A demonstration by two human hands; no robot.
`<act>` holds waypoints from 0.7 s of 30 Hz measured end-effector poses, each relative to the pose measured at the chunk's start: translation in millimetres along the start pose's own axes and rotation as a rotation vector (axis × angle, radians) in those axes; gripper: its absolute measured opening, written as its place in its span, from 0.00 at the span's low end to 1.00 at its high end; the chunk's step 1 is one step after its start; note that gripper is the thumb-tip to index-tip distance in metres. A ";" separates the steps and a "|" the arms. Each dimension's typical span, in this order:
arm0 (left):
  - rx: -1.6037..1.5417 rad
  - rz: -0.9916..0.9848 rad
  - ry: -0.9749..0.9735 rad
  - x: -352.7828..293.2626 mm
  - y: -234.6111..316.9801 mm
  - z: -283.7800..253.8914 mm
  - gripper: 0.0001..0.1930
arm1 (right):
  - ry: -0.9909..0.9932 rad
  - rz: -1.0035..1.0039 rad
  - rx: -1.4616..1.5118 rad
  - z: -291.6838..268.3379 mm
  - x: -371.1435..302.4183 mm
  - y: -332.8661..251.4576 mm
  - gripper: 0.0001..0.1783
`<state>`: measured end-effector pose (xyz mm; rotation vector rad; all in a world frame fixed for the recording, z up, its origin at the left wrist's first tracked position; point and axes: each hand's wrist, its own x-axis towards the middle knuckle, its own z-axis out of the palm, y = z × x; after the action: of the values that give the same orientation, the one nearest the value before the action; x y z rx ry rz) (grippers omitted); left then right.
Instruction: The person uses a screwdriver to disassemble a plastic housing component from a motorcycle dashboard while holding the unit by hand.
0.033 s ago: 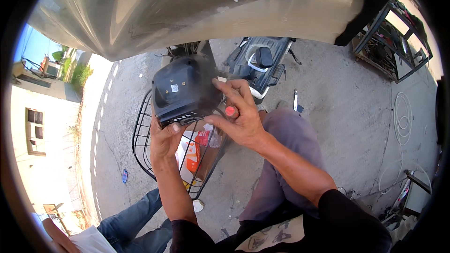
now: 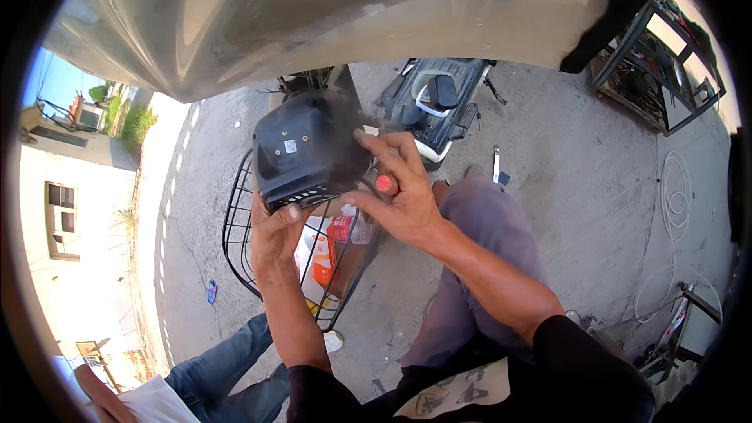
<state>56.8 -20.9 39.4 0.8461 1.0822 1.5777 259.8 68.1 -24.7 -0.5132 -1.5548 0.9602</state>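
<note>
A black plastic housing (image 2: pixel 301 149) with a small white label and several brass-coloured screw points sits at the front of a scooter, above a wire basket (image 2: pixel 235 227). My left hand (image 2: pixel 276 231) grips its lower edge, the thumb on the near side and the fingers hidden beneath. On the housing's right side, my right hand (image 2: pixel 403 188) has its thumb and forefinger at the edge, beside a dark cable. The round red end of a tool handle (image 2: pixel 384 183) sticks out between the curled fingers of that hand; the rest of the tool is hidden.
In the basket lie a bottle with a red label (image 2: pixel 342 229) and an orange-and-white package (image 2: pixel 323 265). Beyond stands a scooter footboard (image 2: pixel 446 125). A metal rack (image 2: pixel 658 70) and coiled hose (image 2: pixel 674 196) are at right. Another person's jeans (image 2: pixel 223 356) show lower left; a cover hangs overhead (image 2: pixel 352 23).
</note>
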 end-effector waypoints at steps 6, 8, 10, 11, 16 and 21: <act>0.038 0.064 -0.022 -0.6 -9.5 -16.8 0.50 | -0.075 0.177 0.116 3.1 -5.5 0.4 0.53; -0.125 0.092 -0.045 2.5 -16.2 -23.8 0.53 | -0.069 0.172 0.148 5.1 -5.3 2.3 0.53; -0.109 0.021 0.027 2.1 -12.6 -24.7 0.57 | -0.065 0.171 0.159 6.0 -5.4 3.7 0.53; -0.086 0.001 0.039 2.7 -10.5 -21.1 0.57 | -0.065 0.173 0.155 5.9 -5.9 4.2 0.52; -0.049 0.000 0.050 5.5 -6.2 -9.0 0.57 | -0.054 0.174 0.157 6.4 -5.5 3.8 0.53; -0.067 0.001 0.054 5.8 -7.3 -8.2 0.57 | -0.046 0.160 0.201 6.2 -4.2 10.0 0.53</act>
<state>50.4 -16.5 29.7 0.7638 1.0613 1.6367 253.0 68.8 -35.2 -0.4812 -1.4543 1.2438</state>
